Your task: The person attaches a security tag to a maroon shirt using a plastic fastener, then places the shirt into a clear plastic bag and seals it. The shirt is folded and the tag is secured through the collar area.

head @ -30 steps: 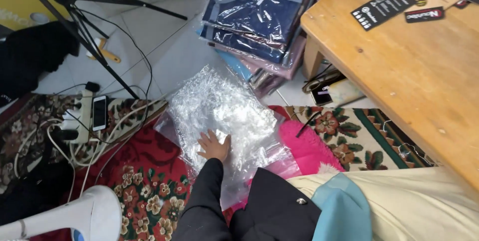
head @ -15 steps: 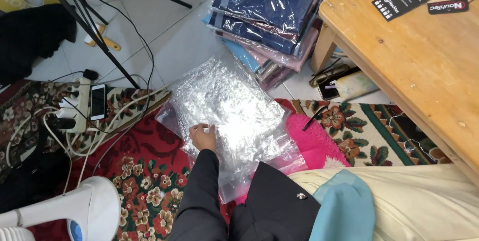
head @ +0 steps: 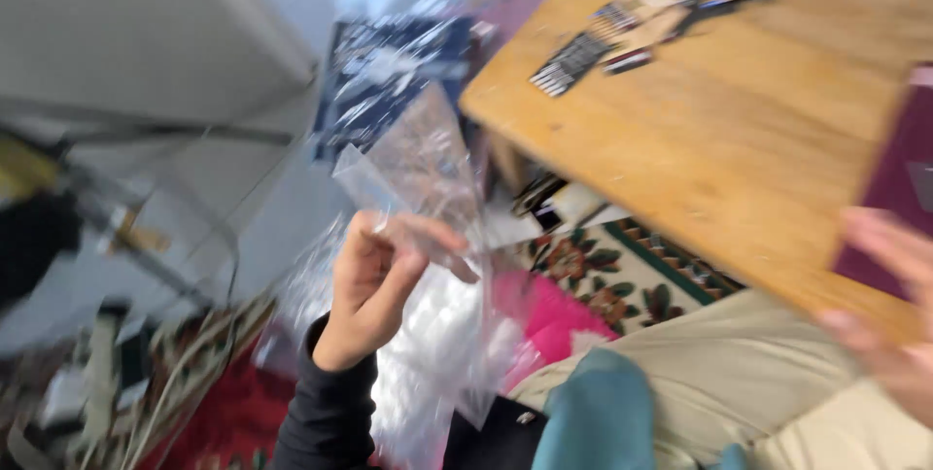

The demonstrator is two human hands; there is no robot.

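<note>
Clear plastic bag [head: 428, 169] mid-frame, navy packaged garments [head: 389, 81] behind, black tags [head: 573, 62] on wooden table [head: 739, 159]

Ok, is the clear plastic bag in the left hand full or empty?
Looks empty: the clear plastic bag hangs thin and see-through from the left hand, with nothing visible inside, though the picture is blurred.

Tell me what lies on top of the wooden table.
On the wooden table, dark printed tags lie at the far end, blurred. A maroon flat item rests at the near edge, by the right hand. The tabletop beneath it is covered.
</note>
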